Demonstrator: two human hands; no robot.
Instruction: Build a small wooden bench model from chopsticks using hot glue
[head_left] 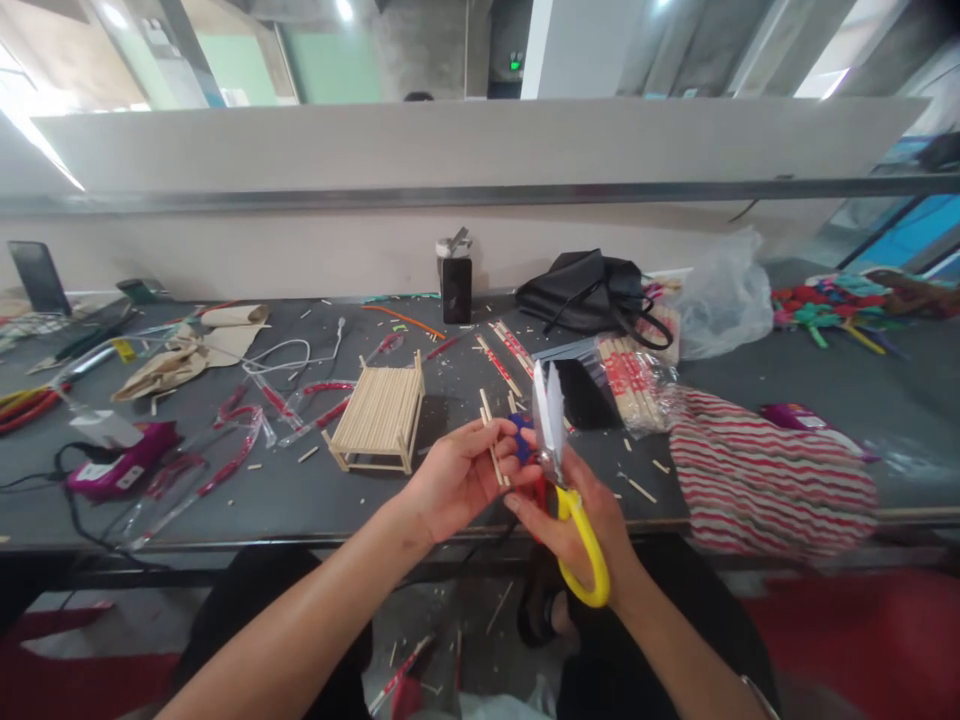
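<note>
My left hand point(454, 475) is closed on a pair of short wooden sticks point(486, 408), pinched between thumb and fingers above the table's front edge. My right hand point(596, 505) grips scissors point(583, 555) with a yellow handle; their blades point up and away from me. A blue object point(520, 436) shows among the fingers of both hands, mostly covered, so its kind is unclear. Left of my hands stands a small bed-like frame point(379, 412) built from wooden sticks, with corner posts and a slatted top.
Loose chopsticks point(501, 366) and a plastic-wrapped chopstick bundle point(634, 385) lie beyond my hands. A black bag point(589, 290), a phone point(456, 290) and a striped cloth point(765, 470) are around. Torn wrappers point(236, 460), a purple box point(124, 465) and cables sit at left.
</note>
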